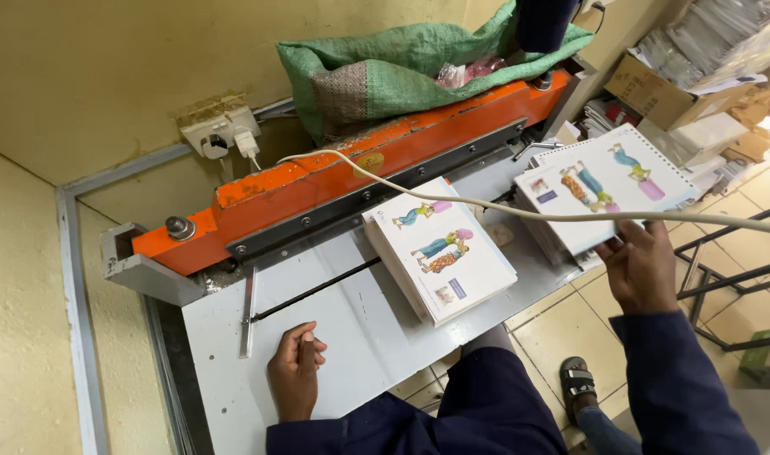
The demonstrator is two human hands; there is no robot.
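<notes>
The right hand grips the near edge of a stack of booklets, fingers curled over the glossy cover, at the right end of the orange punching machine. The left hand rests loosely closed on the grey metal surface, holding nothing, in front of the machine. A second stack of booklets lies between the hands, one edge tucked against the machine's black slot. To handle the gripped stack well, it seems wise to keep the sheets squared and support them from beneath so none fan out. The covers are white with colourful figures. A stiff cream cable arcs over both stacks; a woven green sack slumps behind the machine.
</notes>
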